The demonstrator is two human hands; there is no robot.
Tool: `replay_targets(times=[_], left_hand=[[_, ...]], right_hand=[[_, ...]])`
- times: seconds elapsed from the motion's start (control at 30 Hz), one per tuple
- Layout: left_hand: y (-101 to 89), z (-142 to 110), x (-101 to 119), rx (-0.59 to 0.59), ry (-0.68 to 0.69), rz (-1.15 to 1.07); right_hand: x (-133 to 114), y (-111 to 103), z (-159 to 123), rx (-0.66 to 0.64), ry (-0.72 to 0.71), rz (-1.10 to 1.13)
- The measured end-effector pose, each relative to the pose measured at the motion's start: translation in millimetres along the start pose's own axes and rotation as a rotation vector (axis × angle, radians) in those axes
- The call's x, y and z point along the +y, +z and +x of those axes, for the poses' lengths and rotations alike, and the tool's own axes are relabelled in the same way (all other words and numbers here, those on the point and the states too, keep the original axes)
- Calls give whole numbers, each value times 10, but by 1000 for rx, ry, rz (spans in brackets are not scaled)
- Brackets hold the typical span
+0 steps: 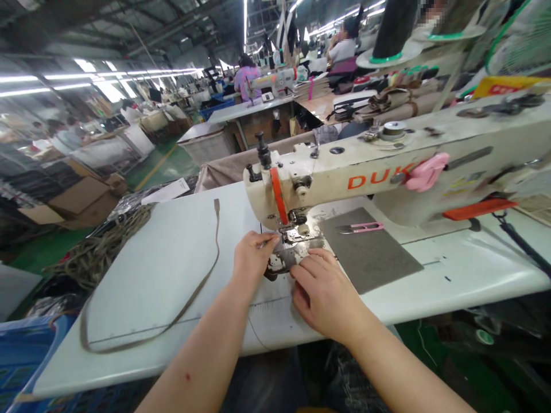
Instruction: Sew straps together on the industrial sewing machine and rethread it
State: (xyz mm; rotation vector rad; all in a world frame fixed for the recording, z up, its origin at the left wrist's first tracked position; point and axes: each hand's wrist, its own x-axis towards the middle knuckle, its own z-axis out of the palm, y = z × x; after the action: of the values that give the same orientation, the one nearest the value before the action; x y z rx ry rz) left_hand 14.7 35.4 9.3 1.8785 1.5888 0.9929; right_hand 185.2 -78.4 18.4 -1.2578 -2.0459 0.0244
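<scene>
A white sewing machine [336, 172] with an orange stripe and orange letters stands in front of me. My left hand [253, 258] is at the left of the presser foot, thumb and forefinger pinched together; what is between them is too small to make out. My right hand [322, 284] rests on the front of the metal needle plate [290, 255], fingers stretched forward and slightly bent, with nothing visible in them. A grey-brown flat piece [370, 252] lies right of the needle plate, carrying pink-handled thread snips [365, 228].
A narrow grey-brown strip [198, 289] curves over the white table [159, 252] at left. A tangled heap of strips [107, 246] lies past the left edge, above a blue crate [30, 355]. Thread cones [394, 28] stand behind the machine. Another person [247, 74] sits farther back.
</scene>
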Motion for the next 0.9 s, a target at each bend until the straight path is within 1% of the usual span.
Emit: replay_targets(times=[0.27,0.47,0.63,0.77,0.9], left_hand=[[36,-1,-31,45,34,18],[26,-11,-81,89,49,5],[10,-12,-121,92,23,-10],[11,-23,-96,105,34,11],[11,-42,-26,146,104,84]], right_hand=[[7,7,-14,-24,20,16],[10,3,-27,-52,20,23],[16,5,-26,-50,26,41],[19,1,-21,-55,36,55],[20,0,-19,-76,40,74]])
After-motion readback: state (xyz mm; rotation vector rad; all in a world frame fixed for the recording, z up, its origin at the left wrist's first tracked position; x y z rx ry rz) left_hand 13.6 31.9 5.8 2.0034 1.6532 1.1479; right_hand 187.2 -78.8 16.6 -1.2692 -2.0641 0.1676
